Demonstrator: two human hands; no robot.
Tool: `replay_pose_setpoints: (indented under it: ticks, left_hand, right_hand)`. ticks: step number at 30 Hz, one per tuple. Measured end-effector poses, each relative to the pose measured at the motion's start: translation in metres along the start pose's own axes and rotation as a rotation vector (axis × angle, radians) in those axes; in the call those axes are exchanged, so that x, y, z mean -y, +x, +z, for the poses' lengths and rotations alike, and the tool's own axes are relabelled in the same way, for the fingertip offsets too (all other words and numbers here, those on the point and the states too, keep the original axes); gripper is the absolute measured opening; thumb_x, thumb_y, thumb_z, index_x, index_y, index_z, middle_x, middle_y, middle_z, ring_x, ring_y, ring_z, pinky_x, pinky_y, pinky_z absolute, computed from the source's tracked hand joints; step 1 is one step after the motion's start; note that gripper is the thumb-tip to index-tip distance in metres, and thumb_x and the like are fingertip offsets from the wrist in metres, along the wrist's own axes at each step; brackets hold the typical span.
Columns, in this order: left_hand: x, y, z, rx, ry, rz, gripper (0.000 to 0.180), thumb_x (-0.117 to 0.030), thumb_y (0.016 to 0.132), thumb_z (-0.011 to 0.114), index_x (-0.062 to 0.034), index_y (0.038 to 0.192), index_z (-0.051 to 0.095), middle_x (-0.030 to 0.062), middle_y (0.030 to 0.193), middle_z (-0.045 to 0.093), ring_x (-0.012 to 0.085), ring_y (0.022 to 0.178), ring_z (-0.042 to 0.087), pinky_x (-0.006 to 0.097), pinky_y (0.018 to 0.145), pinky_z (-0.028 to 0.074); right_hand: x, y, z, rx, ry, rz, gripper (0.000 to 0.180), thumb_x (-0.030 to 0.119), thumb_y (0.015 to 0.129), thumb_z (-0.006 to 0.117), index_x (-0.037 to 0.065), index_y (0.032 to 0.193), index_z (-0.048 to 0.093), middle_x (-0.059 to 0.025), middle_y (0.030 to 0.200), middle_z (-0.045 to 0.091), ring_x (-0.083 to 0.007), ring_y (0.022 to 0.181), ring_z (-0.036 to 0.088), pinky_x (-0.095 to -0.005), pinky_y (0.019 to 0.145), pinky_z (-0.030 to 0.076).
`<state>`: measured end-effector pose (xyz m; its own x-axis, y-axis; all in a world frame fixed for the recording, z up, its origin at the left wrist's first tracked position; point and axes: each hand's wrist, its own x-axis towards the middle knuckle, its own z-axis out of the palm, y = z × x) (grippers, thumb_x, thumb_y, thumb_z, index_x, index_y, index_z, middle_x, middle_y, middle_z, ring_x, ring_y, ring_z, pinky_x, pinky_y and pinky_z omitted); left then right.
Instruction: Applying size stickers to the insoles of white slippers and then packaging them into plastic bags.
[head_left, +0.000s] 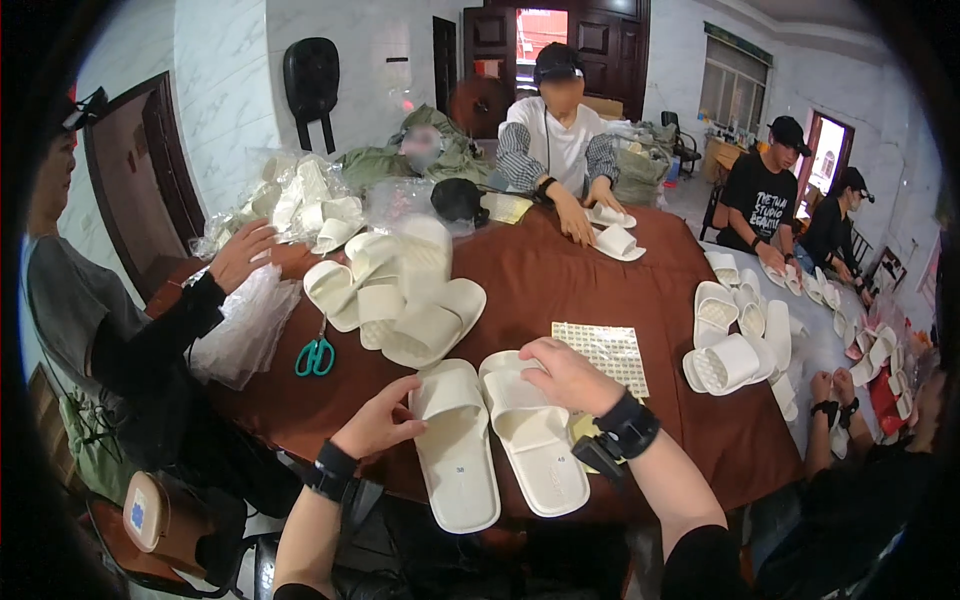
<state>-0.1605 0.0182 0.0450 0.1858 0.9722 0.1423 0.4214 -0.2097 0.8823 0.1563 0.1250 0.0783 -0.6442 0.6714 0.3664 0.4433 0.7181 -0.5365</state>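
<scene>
Lengthwise, nearest two slippers (pixel 455 447) toes-away.

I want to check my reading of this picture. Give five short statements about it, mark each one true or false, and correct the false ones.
1. The right hand touches the right slipper of the nearest pair. True.
2. The left hand holds the scissors. False: it is at the left slipper of that pair; the scissors lie on the tablecloth.
3. The tablecloth is brown. True.
4. The scissors have red handles. False: they are teal.
5. The person straight across wears a dark cap. True.
</scene>
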Motion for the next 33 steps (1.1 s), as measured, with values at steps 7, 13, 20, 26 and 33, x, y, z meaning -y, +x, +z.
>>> replay_pose_setpoints:
  ticks: [7,13,20,26,33]
  left_hand:
    - [0.008,0.012,-0.010,0.155,0.118,-0.035,0.085,-0.026,0.073,0.081,-0.0043,0.144,0.038,0.0144,0.129,0.042,0.0204,0.093,0.055,0.031,0.084,0.050]
    - [-0.007,-0.014,-0.003,0.035,0.241,-0.055,0.093,-0.035,0.069,0.086,-0.0134,0.145,0.037,0.0200,0.116,0.046,0.0268,0.098,0.054,0.034,0.087,0.049]
    - [-0.005,-0.056,-0.003,-0.192,0.324,-0.145,0.065,-0.037,0.076,0.082,0.0078,0.117,0.059,0.0137,0.090,0.065,0.0179,0.076,0.060,0.031,0.067,0.050]
    - [-0.007,-0.085,0.004,-0.324,-0.112,-0.434,0.035,-0.027,0.086,0.073,0.0052,0.079,0.062,0.0021,0.063,0.057,0.0085,0.054,0.051,0.025,0.048,0.041]
    - [-0.012,-0.091,0.029,-0.449,-0.273,-0.351,0.025,-0.020,0.090,0.068,0.0023,0.083,0.061,-0.0008,0.062,0.054,0.0049,0.050,0.047,0.021,0.045,0.038]
  right_hand:
    - [-0.016,0.021,0.020,0.168,-0.041,0.126,0.051,0.041,0.084,0.064,-0.002,0.111,0.065,-0.0228,0.107,0.065,-0.0380,0.102,0.061,-0.0431,0.088,0.048]
    - [-0.002,0.012,-0.010,0.174,0.027,0.216,0.037,0.033,0.080,0.070,0.000,0.096,0.070,-0.0176,0.091,0.068,-0.0285,0.088,0.065,-0.0372,0.079,0.050]
    - [0.046,-0.013,-0.082,-0.195,-0.011,0.147,0.022,0.020,0.076,0.074,-0.001,0.078,0.068,-0.0172,0.070,0.065,-0.0282,0.063,0.065,-0.0367,0.061,0.050]
    - [0.048,-0.052,-0.123,-0.679,0.068,0.194,0.017,0.013,0.083,0.068,-0.002,0.081,0.060,-0.0064,0.068,0.058,-0.0135,0.064,0.052,-0.0284,0.060,0.043]
    - [0.016,-0.082,-0.081,-0.629,0.234,0.371,0.025,0.021,0.090,0.066,-0.003,0.083,0.062,-0.0029,0.070,0.059,-0.0090,0.068,0.051,-0.0275,0.062,0.043]
